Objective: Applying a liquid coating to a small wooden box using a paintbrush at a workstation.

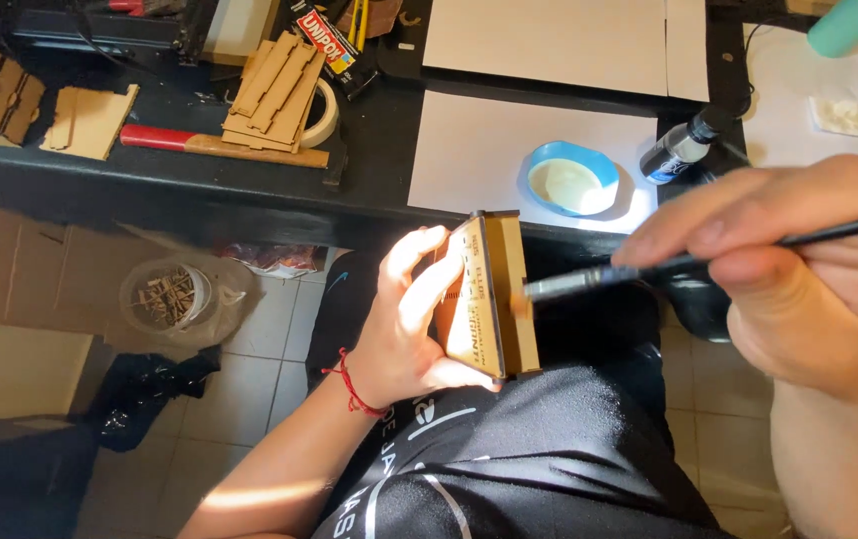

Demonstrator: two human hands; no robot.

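Your wooden box: left hand at its left, brush in right hand at its right, bowl behind on table, bottle right of bowl.

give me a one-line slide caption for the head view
Left hand holds a small wooden box while right hand touches a paintbrush to its edge.

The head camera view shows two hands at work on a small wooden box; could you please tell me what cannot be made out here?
- Far face of the small wooden box: hidden by the left hand.
- Bristles of the thin black paintbrush: blurred against the box edge.
- Right hand: cut off by the right edge.
- Contents of the blue round dish: washed out by glare.
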